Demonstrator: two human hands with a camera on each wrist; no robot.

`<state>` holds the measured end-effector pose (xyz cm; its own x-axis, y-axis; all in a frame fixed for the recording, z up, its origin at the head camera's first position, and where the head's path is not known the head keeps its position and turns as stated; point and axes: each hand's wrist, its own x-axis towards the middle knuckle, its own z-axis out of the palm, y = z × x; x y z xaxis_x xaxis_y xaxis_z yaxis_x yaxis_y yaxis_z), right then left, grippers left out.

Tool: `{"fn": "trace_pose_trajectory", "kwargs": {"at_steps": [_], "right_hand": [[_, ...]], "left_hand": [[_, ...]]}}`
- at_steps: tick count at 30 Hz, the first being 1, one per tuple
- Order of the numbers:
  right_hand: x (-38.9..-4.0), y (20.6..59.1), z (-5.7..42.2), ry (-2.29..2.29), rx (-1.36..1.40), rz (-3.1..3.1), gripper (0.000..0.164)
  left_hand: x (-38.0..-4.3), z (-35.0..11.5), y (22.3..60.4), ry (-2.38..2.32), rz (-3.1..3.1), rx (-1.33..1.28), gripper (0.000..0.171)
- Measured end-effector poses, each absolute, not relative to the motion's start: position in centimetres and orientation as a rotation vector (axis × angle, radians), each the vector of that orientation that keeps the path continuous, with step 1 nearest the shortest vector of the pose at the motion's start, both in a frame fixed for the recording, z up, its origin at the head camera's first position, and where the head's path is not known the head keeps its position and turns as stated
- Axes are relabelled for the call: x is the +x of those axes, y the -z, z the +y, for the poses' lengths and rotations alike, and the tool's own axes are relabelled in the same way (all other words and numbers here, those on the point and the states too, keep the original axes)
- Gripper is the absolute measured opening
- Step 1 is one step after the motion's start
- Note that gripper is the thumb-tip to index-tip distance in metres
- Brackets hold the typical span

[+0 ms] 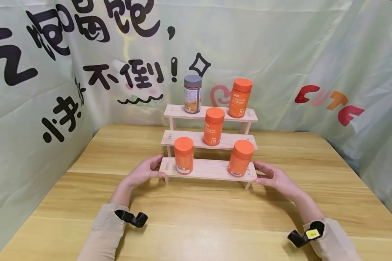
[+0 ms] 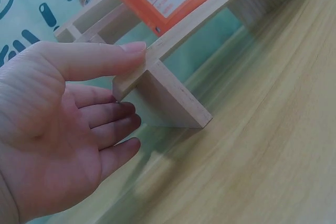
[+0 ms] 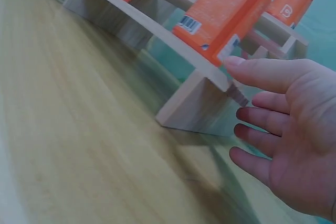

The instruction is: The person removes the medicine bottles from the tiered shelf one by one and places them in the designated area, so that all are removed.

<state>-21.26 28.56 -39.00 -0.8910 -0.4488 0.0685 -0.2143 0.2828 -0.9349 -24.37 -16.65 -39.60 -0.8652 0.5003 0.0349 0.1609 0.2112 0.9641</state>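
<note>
A three-tier wooden display shelf (image 1: pixel 202 168) stands on the table, with jars on every step. My left hand (image 1: pixel 148 169) grips the left end of the lowest plank, thumb at its front corner and fingers behind the end. At the opposite end my right hand (image 1: pixel 274 177) holds the plank the same way, thumb on the front corner. On the lowest step stand two orange jars, a left one (image 1: pixel 184 156) and a right one (image 1: pixel 240 158). One orange jar (image 1: pixel 213 127) is on the middle step. The top step bears a grey-lidded jar (image 1: pixel 192 94) and an orange jar (image 1: pixel 240 98).
The wooden tabletop (image 1: pixel 196 221) extends in front of the shelf and to both sides. Behind it hangs a pale printed cloth (image 1: pixel 268 47) with black characters and coloured letters. Black camera mounts, left (image 1: pixel 130 218) and right (image 1: pixel 305 235), sit on the wrists.
</note>
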Motion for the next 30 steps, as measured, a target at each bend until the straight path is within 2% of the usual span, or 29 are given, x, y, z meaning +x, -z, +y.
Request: {"fn": "trace_pose_trajectory", "kwargs": {"at_steps": [5,10,22,30], "right_hand": [[-21.6,37.7,29.2,1.612,-0.658,2.433,0.063],[-22.0,35.5,30.1,1.55,-0.536,2.592,0.062],[-23.9,28.3,31.0,1.483,-0.297,2.797,0.068],[-25.6,24.3,29.1,1.415,-0.311,2.818,0.075]], "left_hand": [[-24.4,-16.9,39.7,-1.721,2.185,0.625,0.083],[-24.4,-17.1,39.7,-1.724,2.189,0.616,0.081],[-24.3,-17.5,40.1,-1.704,2.202,0.608,0.079],[-24.3,-17.4,40.0,-1.701,2.201,0.606,0.079]]}}
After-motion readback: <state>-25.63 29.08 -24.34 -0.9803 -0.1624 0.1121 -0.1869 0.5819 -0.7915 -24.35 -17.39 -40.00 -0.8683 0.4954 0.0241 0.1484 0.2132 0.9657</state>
